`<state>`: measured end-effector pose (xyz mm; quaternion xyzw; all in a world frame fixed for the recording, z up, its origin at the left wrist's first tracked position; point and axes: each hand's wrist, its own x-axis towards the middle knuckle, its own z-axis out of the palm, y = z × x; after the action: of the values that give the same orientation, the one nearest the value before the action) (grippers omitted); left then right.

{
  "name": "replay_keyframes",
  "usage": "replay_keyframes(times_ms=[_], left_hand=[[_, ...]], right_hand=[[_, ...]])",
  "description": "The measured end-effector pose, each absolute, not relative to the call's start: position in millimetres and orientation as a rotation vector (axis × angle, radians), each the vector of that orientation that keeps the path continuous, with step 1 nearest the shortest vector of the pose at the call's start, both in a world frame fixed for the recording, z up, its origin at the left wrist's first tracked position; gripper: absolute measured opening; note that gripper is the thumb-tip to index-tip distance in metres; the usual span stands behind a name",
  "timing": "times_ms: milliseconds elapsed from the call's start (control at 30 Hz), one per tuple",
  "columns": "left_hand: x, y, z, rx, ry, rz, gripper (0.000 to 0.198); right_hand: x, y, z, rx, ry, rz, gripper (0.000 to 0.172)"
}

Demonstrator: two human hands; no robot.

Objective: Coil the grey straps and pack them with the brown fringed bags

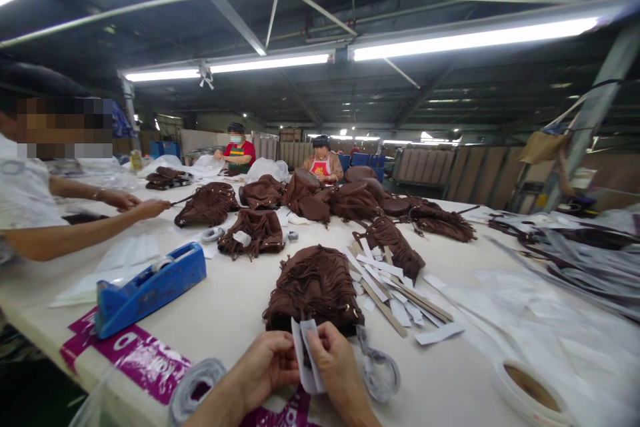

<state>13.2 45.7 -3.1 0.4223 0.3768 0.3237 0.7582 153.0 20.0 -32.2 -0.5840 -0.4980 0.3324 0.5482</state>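
Observation:
Both of my hands meet at the bottom centre, in front of a dark brown fringed bag [315, 280] lying on the table. Between them is a folded white paper strip [302, 350]. My left hand [273, 363] pinches its left edge, fingers curled behind it. My right hand [337, 360] grips the right side, thumb pressed on the front. A clear wrapped strap coil [381, 373] lies by the bag's right corner. Left of my left wrist sits a grey-white roll [197, 383].
A blue tape dispenser [150, 287] stands on the left over purple printed plastic [140, 360]. Loose paper strips [400, 293] lie right of the bag, with a tape roll [530, 390] at lower right. More brown bags [310, 193] are piled behind. A co-worker's hands [135, 203] work at left.

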Motion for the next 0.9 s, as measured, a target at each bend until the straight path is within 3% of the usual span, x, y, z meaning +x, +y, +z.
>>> replay_keyframes(times_ms=[167,367,567,767,900], left_hand=[[23.0,51.4,-11.1,0.843,0.841,0.687,0.029],[21.9,57.2,-14.4,0.792,0.854,0.699,0.028],[18.8,61.3,-15.9,0.771,0.853,0.691,0.037],[23.8,58.4,-15.0,0.731,0.862,0.757,0.035],[23.4,56.6,-15.4,0.723,0.893,0.800,0.031]], right_hand=[[148.9,21.0,-36.0,-1.411,-1.231,0.728,0.029],[145.8,12.6,-34.6,-1.402,-1.334,0.493,0.027],[143.1,9.8,-28.2,-1.420,-1.295,0.590,0.032],[127.1,11.5,-30.6,-1.725,-1.245,0.361,0.016],[126.4,4.1,-25.7,-1.610,-1.314,0.535,0.016]])
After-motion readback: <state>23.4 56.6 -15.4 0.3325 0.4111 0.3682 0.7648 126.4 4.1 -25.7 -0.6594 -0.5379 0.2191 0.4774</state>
